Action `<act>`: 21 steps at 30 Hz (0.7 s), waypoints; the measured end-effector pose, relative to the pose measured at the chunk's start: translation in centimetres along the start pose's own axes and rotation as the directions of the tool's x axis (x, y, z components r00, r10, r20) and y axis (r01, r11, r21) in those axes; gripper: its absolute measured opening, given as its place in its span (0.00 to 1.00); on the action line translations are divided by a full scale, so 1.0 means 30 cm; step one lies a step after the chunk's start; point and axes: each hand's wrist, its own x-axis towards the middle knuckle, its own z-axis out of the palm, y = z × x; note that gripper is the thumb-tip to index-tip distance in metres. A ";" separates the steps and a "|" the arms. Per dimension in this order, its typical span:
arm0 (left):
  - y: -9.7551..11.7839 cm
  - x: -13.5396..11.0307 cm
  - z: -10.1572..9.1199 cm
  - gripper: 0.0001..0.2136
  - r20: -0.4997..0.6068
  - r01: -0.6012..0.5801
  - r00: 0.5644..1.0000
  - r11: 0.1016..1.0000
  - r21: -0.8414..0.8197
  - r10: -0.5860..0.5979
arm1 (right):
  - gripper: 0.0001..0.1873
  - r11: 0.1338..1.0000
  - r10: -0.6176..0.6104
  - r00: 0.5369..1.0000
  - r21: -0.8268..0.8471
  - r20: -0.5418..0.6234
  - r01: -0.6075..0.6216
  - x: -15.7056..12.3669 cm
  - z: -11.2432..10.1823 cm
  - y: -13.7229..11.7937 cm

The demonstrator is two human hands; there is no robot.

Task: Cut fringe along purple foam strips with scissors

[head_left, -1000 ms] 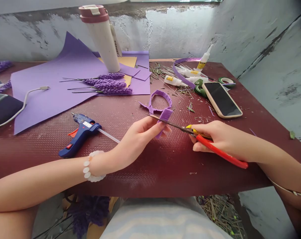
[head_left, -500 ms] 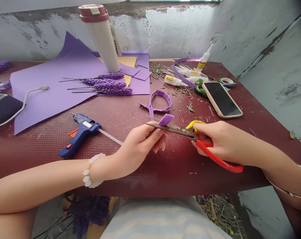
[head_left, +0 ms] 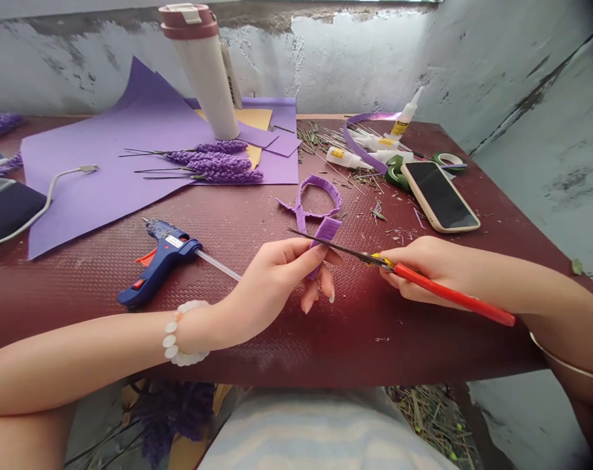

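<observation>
Two bare hands are shown from above at a dark red, textured worktop [head_left: 375, 346]. A narrow purple strip [head_left: 327, 230] is pinched in the left hand [head_left: 277, 281] between thumb and forefinger, with the remaining fingers [head_left: 312, 300] held slightly spread beneath it. A white beaded bracelet [head_left: 176, 333] is worn on the left wrist. Long red-handled scissors [head_left: 453, 294] are gripped in the right hand [head_left: 424, 271], with the curled fingers [head_left: 392, 277] pressed together around the handles. The dark metal blades [head_left: 336, 247] are directed leftward across the strip; whether it is being cut cannot be told.

Just beyond the hands, a crimped purple looped strip [head_left: 319, 181] is laid on the worktop, and a blue hot-glue gun [head_left: 164, 264] with a clear glue stick [head_left: 218, 266] is placed near the left hand. A smartphone in a tan case [head_left: 438, 196] and a roll of green floral tape [head_left: 397, 173] are seen farther right — among white glue tubes [head_left: 348, 158] and scattered dry stem clippings [head_left: 375, 212]. Purple paper sheets [head_left: 105, 176] bearing lavender-like purple sprigs [head_left: 218, 163] are spread at the far left, beside a white insulated tumbler [head_left: 203, 72].
</observation>
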 end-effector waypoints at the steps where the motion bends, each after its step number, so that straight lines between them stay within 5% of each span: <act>1: -0.001 0.000 0.000 0.23 0.001 -0.001 1.000 1.000 -0.004 0.001 | 0.24 1.000 0.000 1.000 -0.007 0.005 0.000 0.001 -0.002 0.000; 21: -0.003 -0.010 -0.001 0.16 0.048 -0.078 0.996 0.996 -0.033 0.079 | 0.23 0.999 -0.024 0.999 -0.038 0.024 0.025 0.003 -0.019 0.017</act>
